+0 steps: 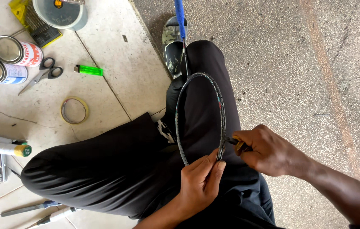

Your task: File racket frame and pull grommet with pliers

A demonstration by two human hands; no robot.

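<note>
My left hand (199, 184) pinches the racket frame (200, 116) lying across my lap; my right hand (269, 152) grips a small tool (236, 144) against its rim. Next, I judge, steady pressure there.

Bare pavement (307, 63) lies open rightward; cans (6, 61) and scissors (42, 74) crowd left.

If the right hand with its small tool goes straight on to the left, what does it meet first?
Probably the racket frame: the tool in the right hand already points at its rim, just above the left hand.
</note>
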